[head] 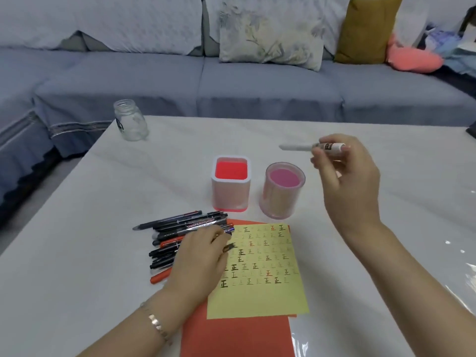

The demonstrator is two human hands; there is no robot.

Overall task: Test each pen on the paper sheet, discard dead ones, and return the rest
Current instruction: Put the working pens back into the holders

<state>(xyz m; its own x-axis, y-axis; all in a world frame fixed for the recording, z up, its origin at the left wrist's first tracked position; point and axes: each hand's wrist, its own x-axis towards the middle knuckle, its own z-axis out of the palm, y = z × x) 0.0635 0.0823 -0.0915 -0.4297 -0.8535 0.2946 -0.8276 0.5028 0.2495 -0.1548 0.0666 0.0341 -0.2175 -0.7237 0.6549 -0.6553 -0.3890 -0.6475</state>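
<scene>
A yellow paper sheet [262, 284], covered in small test marks, lies on a red sheet [231, 336] at the table's front. Left of it is a pile of several black and red pens [170, 235]. My left hand [201, 256] rests palm down on the pile's right side, fingers curled at the paper's edge; whether it grips a pen is hidden. My right hand [350, 171] is raised above the table right of the holders, pinching a white marker [306, 146] that points left. A square red holder [231, 182] and a round pink holder [283, 189] stand behind the paper.
A clear glass jar [130, 119] stands at the table's far left corner. A dark object [472, 131] peeks in at the right edge. A blue sofa with cushions [270, 34] runs behind the table. Shiny plastic film [458, 279] covers the table's right side.
</scene>
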